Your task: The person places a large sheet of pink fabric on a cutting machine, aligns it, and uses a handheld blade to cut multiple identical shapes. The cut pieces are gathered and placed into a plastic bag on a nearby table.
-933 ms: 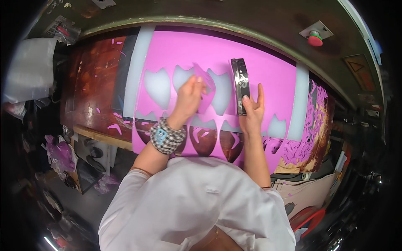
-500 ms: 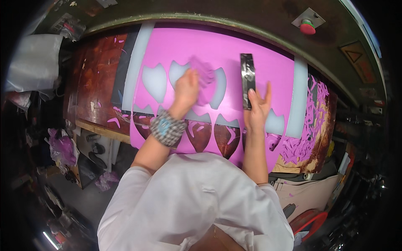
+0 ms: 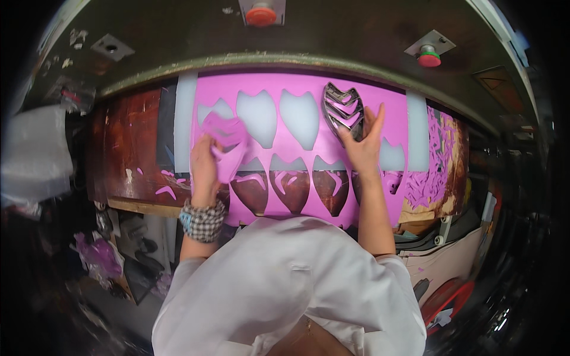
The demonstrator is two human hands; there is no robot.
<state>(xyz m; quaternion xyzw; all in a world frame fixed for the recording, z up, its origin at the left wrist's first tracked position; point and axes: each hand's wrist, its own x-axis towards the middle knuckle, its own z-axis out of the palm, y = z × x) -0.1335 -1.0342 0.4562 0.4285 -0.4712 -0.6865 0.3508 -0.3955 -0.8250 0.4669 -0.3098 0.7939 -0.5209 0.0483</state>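
A pink foam sheet [image 3: 309,155] lies before me with rows of shield-shaped openings cut through it. My left hand [image 3: 205,169], a checked cuff around its wrist, is closed on a pink cut-out piece [image 3: 228,155] with V-shaped slots. That piece is held over the sheet's left side and is slightly blurred. My right hand [image 3: 362,148] grips the lower end of a dark metal cutting die [image 3: 326,110], its thumb at the die's near edge and its other fingers spread to the right. Inside the die are V-shaped blades, with pink showing between them.
Pink offcuts [image 3: 423,188] heap up at the board's right end, and a few scraps [image 3: 166,190] lie on the brown board at left. A green machine beam [image 3: 332,44] runs along the far side, bearing red buttons [image 3: 428,57]. Clear plastic [image 3: 35,154] hangs at left.
My left hand has carried the pink piece leftward. The die, seen edge-on before, now shows its bladed face. My view has shifted, bringing more of the machine beam into sight.
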